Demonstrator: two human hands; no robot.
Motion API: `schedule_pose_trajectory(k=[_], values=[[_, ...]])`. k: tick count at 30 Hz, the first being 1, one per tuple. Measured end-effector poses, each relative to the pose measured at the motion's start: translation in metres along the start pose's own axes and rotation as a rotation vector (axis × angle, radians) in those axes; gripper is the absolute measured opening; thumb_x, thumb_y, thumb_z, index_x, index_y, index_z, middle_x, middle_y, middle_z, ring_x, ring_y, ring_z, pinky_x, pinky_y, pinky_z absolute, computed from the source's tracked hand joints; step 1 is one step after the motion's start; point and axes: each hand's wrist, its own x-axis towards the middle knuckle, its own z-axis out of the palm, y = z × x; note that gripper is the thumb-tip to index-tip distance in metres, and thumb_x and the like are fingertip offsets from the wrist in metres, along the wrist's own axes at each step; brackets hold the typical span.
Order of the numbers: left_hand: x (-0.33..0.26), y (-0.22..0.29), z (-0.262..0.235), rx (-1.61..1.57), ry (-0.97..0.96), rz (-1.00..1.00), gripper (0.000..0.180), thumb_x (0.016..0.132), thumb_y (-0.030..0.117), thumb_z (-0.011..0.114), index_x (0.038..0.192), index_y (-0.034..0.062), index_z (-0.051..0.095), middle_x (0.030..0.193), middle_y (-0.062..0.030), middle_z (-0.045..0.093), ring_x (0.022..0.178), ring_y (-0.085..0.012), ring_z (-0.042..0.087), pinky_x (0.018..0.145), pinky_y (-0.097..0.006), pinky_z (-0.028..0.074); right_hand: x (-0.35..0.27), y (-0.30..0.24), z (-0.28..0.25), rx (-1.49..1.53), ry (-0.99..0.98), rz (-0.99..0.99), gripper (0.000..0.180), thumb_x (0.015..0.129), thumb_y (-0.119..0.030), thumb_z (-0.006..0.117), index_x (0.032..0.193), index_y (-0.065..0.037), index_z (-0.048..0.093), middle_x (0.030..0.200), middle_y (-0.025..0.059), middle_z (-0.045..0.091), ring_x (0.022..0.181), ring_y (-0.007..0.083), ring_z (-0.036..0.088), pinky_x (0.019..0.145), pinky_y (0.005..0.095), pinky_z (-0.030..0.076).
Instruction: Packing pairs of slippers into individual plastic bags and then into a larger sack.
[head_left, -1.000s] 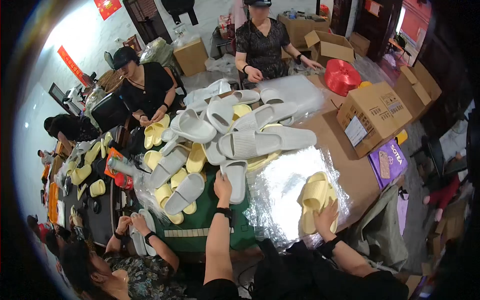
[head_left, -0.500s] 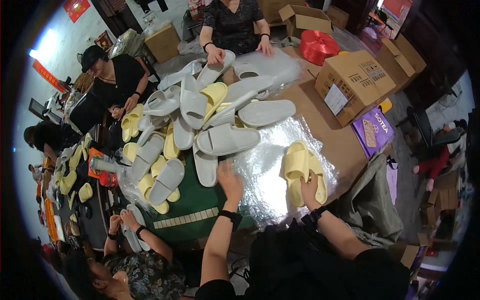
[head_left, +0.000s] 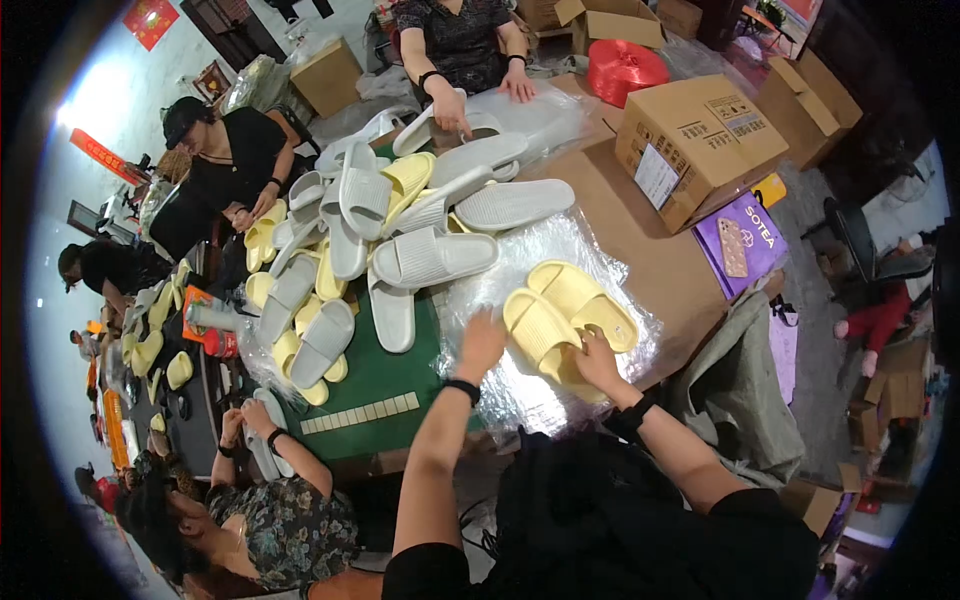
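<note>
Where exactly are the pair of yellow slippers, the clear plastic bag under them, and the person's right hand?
pair of yellow slippers (head_left: 570,315), head view, on the ridged strap.
clear plastic bag (head_left: 520,270), head view, on its crinkled upper part.
right hand (head_left: 597,362), head view, on the back of the hand.

A green-topped table (head_left: 385,375) carries the load — a heap of grey and yellow foam slide sandals (head_left: 400,225) piled across its middle, with a row of small pale tiles (head_left: 360,413) along its near edge. Crinkled clear plastic bags (head_left: 520,290) spread over the right part, a pair of pale yellow slides (head_left: 570,312) lying on them. Flat brown cardboard (head_left: 640,245) covers the far right — a closed cardboard box (head_left: 705,140) stands on it.
</note>
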Motion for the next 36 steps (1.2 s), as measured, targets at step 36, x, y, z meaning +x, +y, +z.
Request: schedule_pose_trajectory(k=[36], values=[[-0.096, 0.137, 0.070, 0.196, -0.081, -0.243, 0.040, 0.079, 0.009, 0.048, 0.119, 0.0011, 0.049, 0.122, -0.0137, 0.046, 0.099, -0.0264, 0.050, 0.078, -0.036, 0.043, 0.090, 0.010, 0.040, -0.512, -0.470, -0.520, 0.041, 0.071, -0.030, 0.061, 0.100, -0.002, 0.061, 0.119, 0.0269, 0.046, 0.113, 0.0395, 0.042, 0.096, 0.0434, 0.034]])
